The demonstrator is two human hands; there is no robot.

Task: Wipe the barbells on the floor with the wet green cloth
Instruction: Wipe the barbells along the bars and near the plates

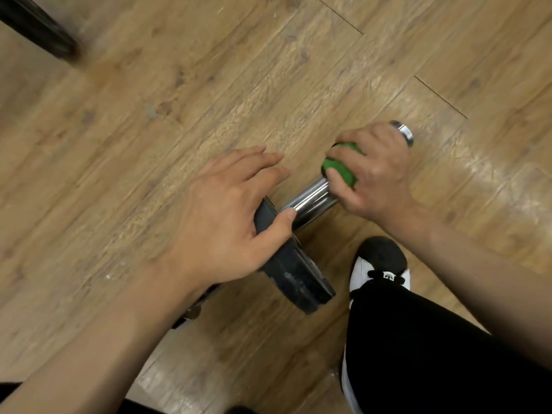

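Item: barbell [310,198], one end in view, lying on the wooden floor [209,85]; chrome sleeve runs diagonally to its end cap [404,132].
Black plate [295,279]: stands on edge at the inner end of the sleeve.
Left hand [227,216]: rests on top of the plate, fingers [254,162] fairly straight and spread, thumb against the plate's face, gripping nothing; likely placed to stop the bar rolling.
Right hand [376,171]: fingers [337,177] curled round the green cloth [340,168], which wraps the sleeve near its outer end, so one grip covers the full circumference.
Step judged: wiping the sleeve; bare chrome shows between cloth and plate.
Also present: black-and-white shoe [379,264] beside the plate; dark blurred object [35,28], far corner.
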